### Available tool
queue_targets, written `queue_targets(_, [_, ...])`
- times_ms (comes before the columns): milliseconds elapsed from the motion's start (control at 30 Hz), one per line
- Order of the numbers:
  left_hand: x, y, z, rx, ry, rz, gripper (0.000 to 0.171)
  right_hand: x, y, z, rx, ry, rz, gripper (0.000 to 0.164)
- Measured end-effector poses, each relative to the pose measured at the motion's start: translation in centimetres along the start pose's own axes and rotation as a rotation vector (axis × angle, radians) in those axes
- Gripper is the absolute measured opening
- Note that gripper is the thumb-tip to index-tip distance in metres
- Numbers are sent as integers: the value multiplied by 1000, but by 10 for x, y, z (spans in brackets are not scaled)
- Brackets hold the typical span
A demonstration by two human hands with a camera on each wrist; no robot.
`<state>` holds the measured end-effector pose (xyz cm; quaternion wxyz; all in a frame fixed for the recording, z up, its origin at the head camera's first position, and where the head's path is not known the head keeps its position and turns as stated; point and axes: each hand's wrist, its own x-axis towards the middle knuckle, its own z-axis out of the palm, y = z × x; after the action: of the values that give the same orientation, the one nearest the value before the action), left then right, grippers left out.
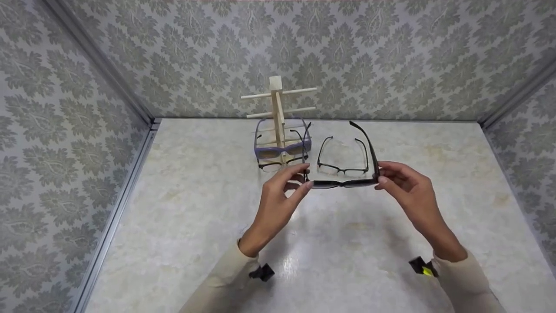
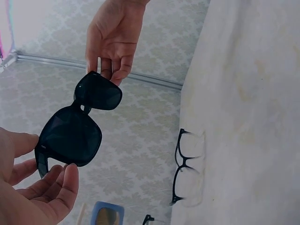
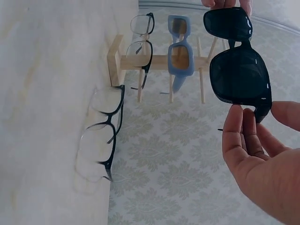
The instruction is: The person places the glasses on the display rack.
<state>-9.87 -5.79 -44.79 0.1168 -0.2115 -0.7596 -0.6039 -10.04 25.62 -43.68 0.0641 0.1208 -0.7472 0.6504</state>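
Observation:
Both hands hold a pair of black sunglasses up above the table, temples unfolded and pointing away from the person. My left hand pinches the left hinge corner between thumb and fingers. At the opposite corner, my right hand grips the frame the same way. The dark lenses show large in the left wrist view, where the sunglasses hang between the two hands. Beyond them, clear eyeglasses with black half-frames lie on the table, temples spread toward the wall.
A wooden display stand with crosswise pegs is at the back, left of the hands. Blue-framed sunglasses rest on it, above black-topped eyeglasses. Its upper pegs are bare. Patterned walls border the marbled table.

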Motion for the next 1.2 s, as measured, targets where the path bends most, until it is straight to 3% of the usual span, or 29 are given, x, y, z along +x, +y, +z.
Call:
queue_targets(333, [-5, 6, -23, 19, 66, 33, 39, 13, -10, 19, -19, -51, -23, 35])
queue_targets(800, [-9, 6, -53, 47, 129, -10, 37, 31, -13, 49, 30, -123, -34, 37])
queue_targets(1200, [-4, 4, -69, 43, 143, -44, 37, 46, -15, 62, 68, -169, 17, 36])
